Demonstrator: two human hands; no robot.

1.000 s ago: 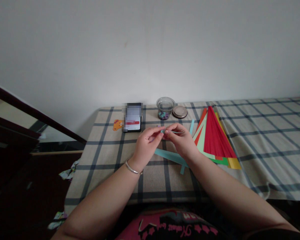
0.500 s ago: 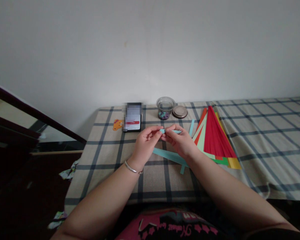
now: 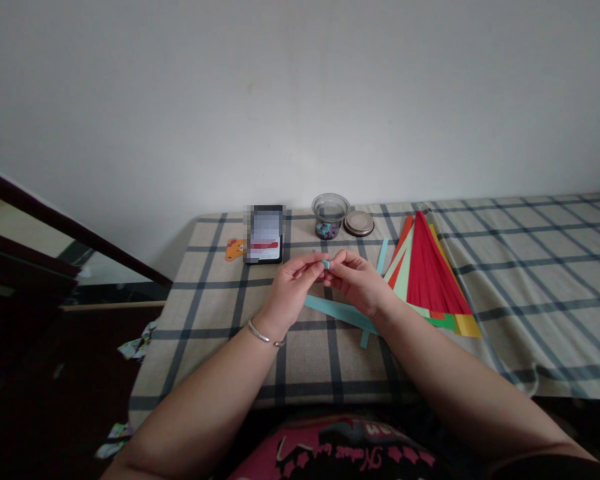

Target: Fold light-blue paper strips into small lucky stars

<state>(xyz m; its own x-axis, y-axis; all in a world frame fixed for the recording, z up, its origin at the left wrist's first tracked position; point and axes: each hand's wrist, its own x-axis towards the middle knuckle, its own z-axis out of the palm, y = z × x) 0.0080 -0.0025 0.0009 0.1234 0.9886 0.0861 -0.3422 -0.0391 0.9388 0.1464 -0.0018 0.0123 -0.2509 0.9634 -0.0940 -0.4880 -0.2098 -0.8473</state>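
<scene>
A small light-blue folded paper piece [image 3: 326, 265] is pinched between the fingertips of my left hand [image 3: 300, 280] and my right hand [image 3: 357, 280], which meet above the table. Both hands are closed on it, thumbs towards me. Its exact shape is mostly covered by the fingers. Under my right hand and wrist lie light-blue paper strips [image 3: 335, 310], partly hidden. Another light-blue strip [image 3: 383, 255] lies just beyond my right hand. To the right is a fan of paper strips, with a red bundle [image 3: 433, 277] on top of green, orange and yellow ones.
A clear plastic cup [image 3: 331, 213] holds small blue and purple pieces, and a round lid [image 3: 359, 223] lies beside it. At the left stand a phone or tablet [image 3: 266, 237] and an orange bear cutout [image 3: 235, 249]. A checked cloth [image 3: 205, 313] covers the table against the wall.
The light-blue strip end that stuck out past my right fingers no longer shows; only a small compact piece is visible between the fingertips. Both hands stay in nearly the same place.
</scene>
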